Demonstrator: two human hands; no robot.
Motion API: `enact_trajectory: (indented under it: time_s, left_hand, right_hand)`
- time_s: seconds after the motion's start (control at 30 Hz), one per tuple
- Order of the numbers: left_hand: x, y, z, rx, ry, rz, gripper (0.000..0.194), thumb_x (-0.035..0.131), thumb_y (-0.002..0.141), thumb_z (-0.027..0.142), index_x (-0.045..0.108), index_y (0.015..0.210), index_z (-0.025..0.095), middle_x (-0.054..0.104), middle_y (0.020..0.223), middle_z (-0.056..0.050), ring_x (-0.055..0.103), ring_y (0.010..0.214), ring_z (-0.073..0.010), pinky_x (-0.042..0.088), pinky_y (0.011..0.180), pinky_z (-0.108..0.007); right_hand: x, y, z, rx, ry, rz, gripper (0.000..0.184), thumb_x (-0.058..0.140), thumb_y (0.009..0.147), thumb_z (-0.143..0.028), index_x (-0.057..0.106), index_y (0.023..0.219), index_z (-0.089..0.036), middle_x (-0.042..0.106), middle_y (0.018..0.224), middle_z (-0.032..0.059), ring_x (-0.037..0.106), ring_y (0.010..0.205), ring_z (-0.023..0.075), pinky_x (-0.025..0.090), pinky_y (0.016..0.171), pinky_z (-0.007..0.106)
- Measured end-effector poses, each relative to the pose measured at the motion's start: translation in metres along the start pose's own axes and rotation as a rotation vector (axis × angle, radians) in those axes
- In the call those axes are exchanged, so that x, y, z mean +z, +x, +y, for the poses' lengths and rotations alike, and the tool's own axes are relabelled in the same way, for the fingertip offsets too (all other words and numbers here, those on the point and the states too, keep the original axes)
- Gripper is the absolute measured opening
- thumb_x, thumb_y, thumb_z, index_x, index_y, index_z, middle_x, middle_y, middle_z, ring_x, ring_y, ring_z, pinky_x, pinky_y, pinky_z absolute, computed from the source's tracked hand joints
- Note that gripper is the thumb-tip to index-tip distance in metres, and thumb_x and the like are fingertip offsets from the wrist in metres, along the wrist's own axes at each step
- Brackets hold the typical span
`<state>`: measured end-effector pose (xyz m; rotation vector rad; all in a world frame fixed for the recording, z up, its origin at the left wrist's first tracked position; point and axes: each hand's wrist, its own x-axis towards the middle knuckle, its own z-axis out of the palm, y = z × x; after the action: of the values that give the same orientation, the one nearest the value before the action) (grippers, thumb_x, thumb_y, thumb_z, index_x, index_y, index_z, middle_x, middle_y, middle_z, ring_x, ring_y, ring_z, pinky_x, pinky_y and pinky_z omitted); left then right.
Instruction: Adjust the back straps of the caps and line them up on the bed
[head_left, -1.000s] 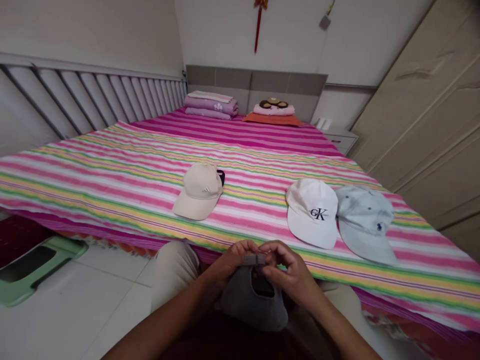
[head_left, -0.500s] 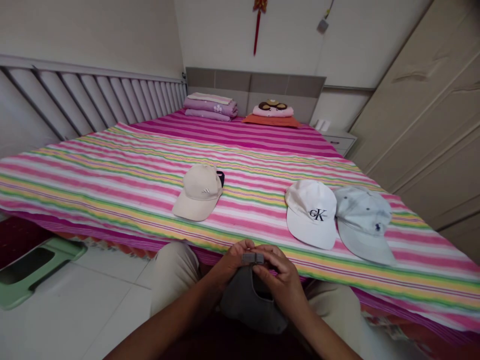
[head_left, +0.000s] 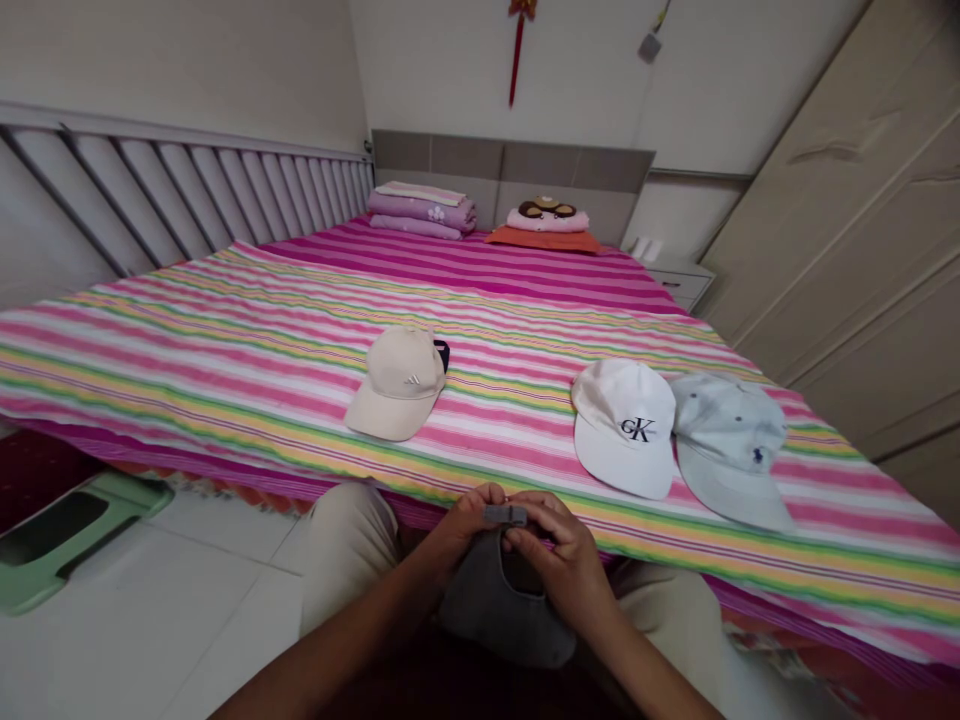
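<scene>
Left hand (head_left: 466,525), right hand (head_left: 561,548): both gripping strap (head_left: 504,515) of grey cap (head_left: 510,628) | strap work seemingly unfinished (fastening unclear) | beyond hands, untouched: beige cap (head_left: 401,375) leftward; white cap (head_left: 624,420), pale-blue cap (head_left: 727,435) rightward

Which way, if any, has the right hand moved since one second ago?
Yes: the right hand has shifted slightly left, judged against the white cap on the bed.

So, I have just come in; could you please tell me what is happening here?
A person's left hand and right hand hold a dark grey cap, with the fingers at its back strap. Three other caps lie beyond the hands on a striped bedspread: a beige cap to the left, and to the right a white cap beside a pale grey-blue cap.
</scene>
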<state>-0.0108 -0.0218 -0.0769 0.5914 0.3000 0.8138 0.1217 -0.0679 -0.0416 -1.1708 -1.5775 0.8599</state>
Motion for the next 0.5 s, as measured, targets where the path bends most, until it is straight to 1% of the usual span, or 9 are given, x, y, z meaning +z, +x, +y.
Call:
enact_trajectory:
  time_s: [0.07,0.13,0.17,0.23,0.3,0.33,0.4,0.5]
  left_hand:
    - [0.0016,-0.0021,0.0016,0.003,-0.020,-0.021,0.020,0.066,0.059,0.020,0.048,0.066,0.015,0.059,0.054,-0.001,0.053,0.045,-0.0087,0.034,0.045,-0.017]
    - [0.0026,-0.0044,0.0028,-0.001,-0.033,-0.048,0.015,0.062,0.062,0.024,0.051,0.065,0.014,0.060,0.054,-0.003,0.055,0.051,-0.0115,0.037,0.050,-0.019]
    - [0.0028,-0.0054,0.0029,0.001,-0.034,-0.061,0.017,0.059,0.065,0.028,0.052,0.065,0.013,0.060,0.055,-0.004,0.055,0.054,-0.0131,0.038,0.052,-0.021]
    - [0.0026,-0.0070,0.0021,0.013,-0.031,-0.071,0.027,0.053,0.071,0.039,0.053,0.064,0.013,0.059,0.056,-0.005,0.055,0.056,-0.0145,0.039,0.055,-0.024]
    - [0.0024,-0.0078,0.0003,0.021,-0.021,-0.057,0.037,0.047,0.076,0.047,0.053,0.062,0.013,0.058,0.057,-0.005,0.054,0.056,-0.0138,0.039,0.056,-0.024]
    - [0.0028,-0.0078,-0.0006,0.020,-0.010,-0.047,0.040,0.046,0.076,0.049,0.053,0.061,0.013,0.058,0.057,-0.005,0.053,0.055,-0.0131,0.039,0.056,-0.024]
    - [0.0045,-0.0073,-0.0016,0.024,0.023,-0.003,0.037,0.054,0.072,0.048,0.052,0.060,0.013,0.057,0.055,-0.003,0.051,0.052,-0.0110,0.037,0.055,-0.023]
    - [0.0092,-0.0055,-0.0008,0.025,0.078,0.058,0.030,0.069,0.061,0.036,0.051,0.058,0.013,0.055,0.049,0.000,0.048,0.047,-0.0085,0.034,0.050,-0.020]
  right_hand:
    - [-0.0014,0.0005,-0.0017,0.007,0.002,-0.014,0.012,0.058,0.076,-0.026,0.067,0.073,-0.020,0.057,0.088,0.0066,0.056,0.076,0.0167,0.046,0.060,0.025]
    - [-0.0027,0.0008,-0.0031,0.010,0.003,-0.020,0.013,0.057,0.077,-0.027,0.066,0.071,-0.020,0.057,0.087,0.0066,0.056,0.077,0.0169,0.045,0.060,0.025]
    - [-0.0034,0.0008,-0.0035,0.012,0.000,-0.024,0.013,0.056,0.077,-0.027,0.066,0.071,-0.019,0.057,0.087,0.0066,0.056,0.077,0.0170,0.045,0.061,0.025]
    - [-0.0045,0.0009,-0.0038,0.016,-0.010,-0.030,0.014,0.056,0.077,-0.028,0.066,0.073,-0.019,0.056,0.086,0.0065,0.056,0.077,0.0169,0.045,0.061,0.025]
    - [-0.0054,0.0010,-0.0038,0.017,-0.021,-0.037,0.014,0.056,0.077,-0.028,0.066,0.073,-0.019,0.056,0.085,0.0063,0.055,0.076,0.0166,0.045,0.060,0.025]
    - [-0.0058,0.0010,-0.0038,0.014,-0.027,-0.039,0.014,0.056,0.077,-0.028,0.066,0.074,-0.019,0.056,0.085,0.0061,0.055,0.075,0.0163,0.045,0.060,0.025]
    - [-0.0060,0.0012,-0.0040,0.005,-0.034,-0.036,0.013,0.056,0.077,-0.028,0.066,0.075,-0.020,0.056,0.085,0.0059,0.055,0.072,0.0157,0.045,0.059,0.025]
    - [-0.0051,0.0014,-0.0052,0.003,-0.023,-0.005,0.010,0.058,0.074,-0.024,0.065,0.077,-0.019,0.056,0.082,0.0058,0.053,0.063,0.0138,0.045,0.054,0.025]
